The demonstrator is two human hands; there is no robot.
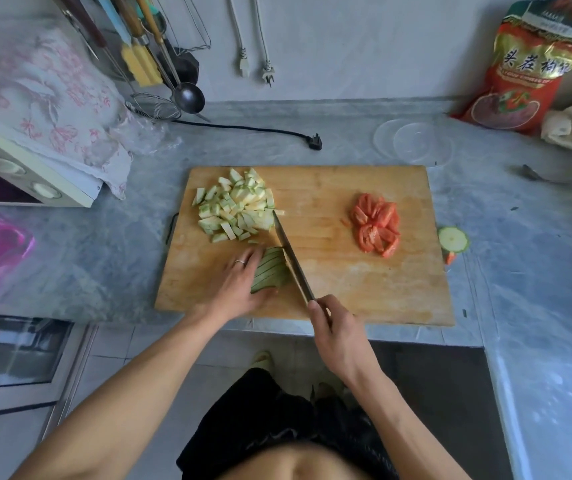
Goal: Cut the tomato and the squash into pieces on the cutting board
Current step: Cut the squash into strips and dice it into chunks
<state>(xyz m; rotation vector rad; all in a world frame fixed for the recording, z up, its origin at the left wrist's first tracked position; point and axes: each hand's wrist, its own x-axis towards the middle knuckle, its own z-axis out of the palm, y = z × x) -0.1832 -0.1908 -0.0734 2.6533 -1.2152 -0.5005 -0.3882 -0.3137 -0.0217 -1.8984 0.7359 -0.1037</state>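
A wooden cutting board lies on the grey counter. A heap of cut squash pieces sits at its back left, and red tomato pieces lie at the right. My left hand rests with straight fingers on a row of green squash strips near the front. My right hand grips the handle of a knife, whose blade lies against the right end of the strips with its tip near the heap.
A round squash end slice lies on the counter right of the board, with an orange scrap below it. A clear lid and black plug sit behind the board. A red bag stands back right, an appliance left.
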